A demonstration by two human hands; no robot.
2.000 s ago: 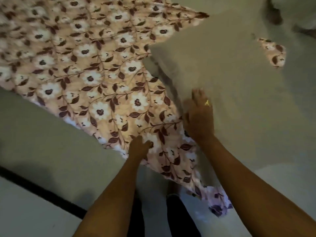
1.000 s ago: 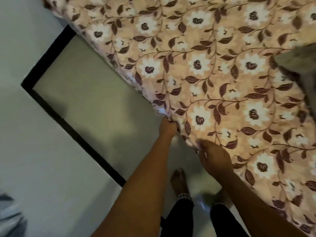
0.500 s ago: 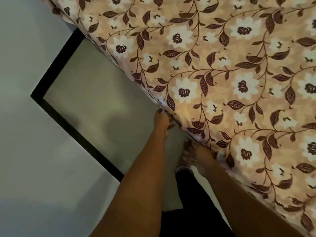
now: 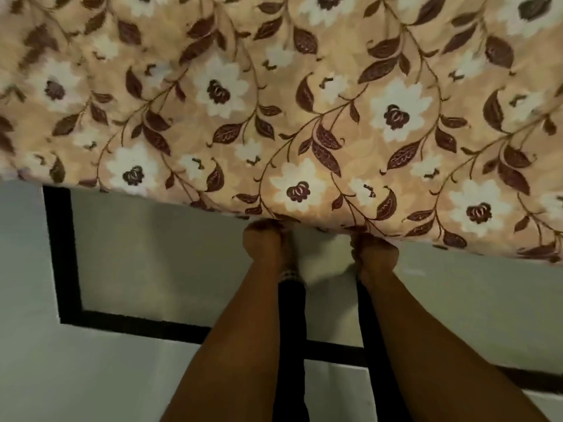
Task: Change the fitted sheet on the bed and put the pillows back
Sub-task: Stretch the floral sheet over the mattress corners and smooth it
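A peach sheet (image 4: 304, 102) printed with white flowers and dark brown leaves covers the bed and fills the upper half of the head view. Its near edge runs across the middle of the frame. My left hand (image 4: 265, 242) grips that edge from below, fingers curled under the fabric. My right hand (image 4: 376, 252) grips the same edge a short way to the right, its fingertips hidden beneath the sheet. No pillow is in view.
Pale floor tiles (image 4: 152, 254) with a black inlaid border (image 4: 61, 254) lie below the bed edge. My dark trouser legs (image 4: 289, 345) stand between my forearms, close to the bed.
The view has turned square to the bed side. Both hands have shifted along the sheet's edge and now sit level with each other, gripping it. The bare mattress seen earlier is out of view.
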